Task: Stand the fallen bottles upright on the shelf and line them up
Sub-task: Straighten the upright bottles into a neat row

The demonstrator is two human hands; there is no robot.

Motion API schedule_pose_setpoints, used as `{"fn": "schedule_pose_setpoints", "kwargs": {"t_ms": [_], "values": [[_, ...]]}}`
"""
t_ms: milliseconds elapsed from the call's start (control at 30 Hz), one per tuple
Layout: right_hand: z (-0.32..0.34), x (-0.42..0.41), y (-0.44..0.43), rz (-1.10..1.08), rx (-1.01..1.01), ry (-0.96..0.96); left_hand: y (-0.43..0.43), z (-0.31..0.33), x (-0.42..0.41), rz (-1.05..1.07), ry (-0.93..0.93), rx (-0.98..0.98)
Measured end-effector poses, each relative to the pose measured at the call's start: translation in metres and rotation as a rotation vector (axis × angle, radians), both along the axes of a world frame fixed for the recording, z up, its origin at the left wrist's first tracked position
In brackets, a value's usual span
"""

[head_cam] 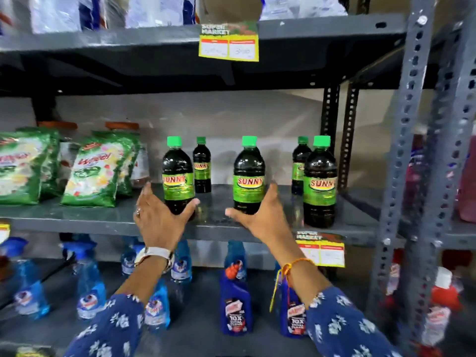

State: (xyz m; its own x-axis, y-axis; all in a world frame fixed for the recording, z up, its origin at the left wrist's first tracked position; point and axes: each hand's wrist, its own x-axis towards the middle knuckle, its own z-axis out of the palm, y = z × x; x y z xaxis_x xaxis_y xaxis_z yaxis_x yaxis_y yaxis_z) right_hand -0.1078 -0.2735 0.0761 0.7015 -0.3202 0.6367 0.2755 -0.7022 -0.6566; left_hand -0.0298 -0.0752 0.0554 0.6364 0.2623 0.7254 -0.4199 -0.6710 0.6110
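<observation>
Several dark bottles with green caps and green "SUNNY" labels stand upright on the middle shelf (103, 221). My left hand (159, 217) wraps around the base of the left front bottle (177, 176). My right hand (260, 217) holds the base of the middle front bottle (249, 173). A third front bottle (320, 181) stands free at the right. Two smaller-looking bottles stand further back, one (201, 164) behind the left pair and one (300, 163) partly hidden behind the right bottle. No bottle lies on its side.
Green detergent packets (98, 171) fill the left of the same shelf. Blue spray bottles (90, 279) and cleaner bottles (235, 300) stand on the shelf below. A perforated grey upright (407, 150) bounds the right side. Yellow price tags (228, 42) hang from the shelf edges.
</observation>
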Motion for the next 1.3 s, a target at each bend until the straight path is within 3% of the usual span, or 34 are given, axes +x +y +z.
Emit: {"fn": "schedule_pose_setpoints", "kwargs": {"t_ms": [133, 267, 533, 1300], "values": [[-0.022, 0.019, 0.010, -0.284, -0.127, 0.083, 0.026, -0.009, 0.028, -0.042, 0.209, 0.149], [-0.019, 0.021, 0.008, -0.353, -0.143, 0.071, 0.030, -0.021, 0.036, 0.010, 0.158, 0.288], [-0.020, 0.026, 0.007, -0.400, -0.177, 0.039, 0.028, -0.021, 0.043, -0.037, 0.082, 0.232], [-0.018, 0.019, 0.009, -0.324, -0.163, 0.068, 0.029, -0.019, 0.031, -0.093, 0.110, 0.222]]}}
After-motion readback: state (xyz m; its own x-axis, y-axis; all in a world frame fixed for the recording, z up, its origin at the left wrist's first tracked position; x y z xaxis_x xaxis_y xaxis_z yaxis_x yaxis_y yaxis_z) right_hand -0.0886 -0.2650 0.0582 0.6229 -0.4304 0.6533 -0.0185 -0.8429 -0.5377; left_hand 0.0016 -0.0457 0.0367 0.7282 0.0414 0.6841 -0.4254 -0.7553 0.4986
